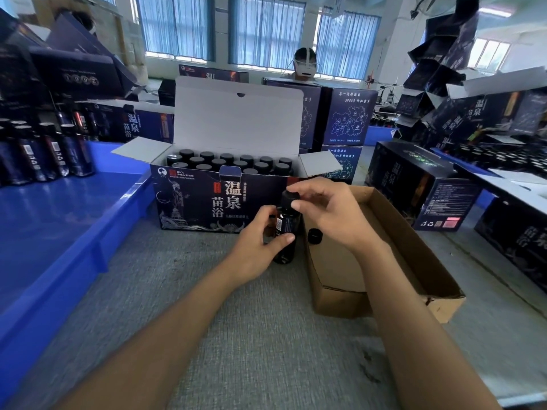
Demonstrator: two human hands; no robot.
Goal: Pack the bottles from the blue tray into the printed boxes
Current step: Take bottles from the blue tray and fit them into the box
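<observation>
A dark bottle with a black cap stands upright on the grey table in front of the open printed box. My left hand grips the bottle's body from the left. My right hand pinches its cap from above. Several black-capped bottles fill the box, whose lid stands up. More dark bottles stand in the blue tray at the left.
A brown cardboard tray lies just right of my hands with one loose black cap inside. Printed boxes are stacked behind, left and right. A person sits across the table behind the boxes.
</observation>
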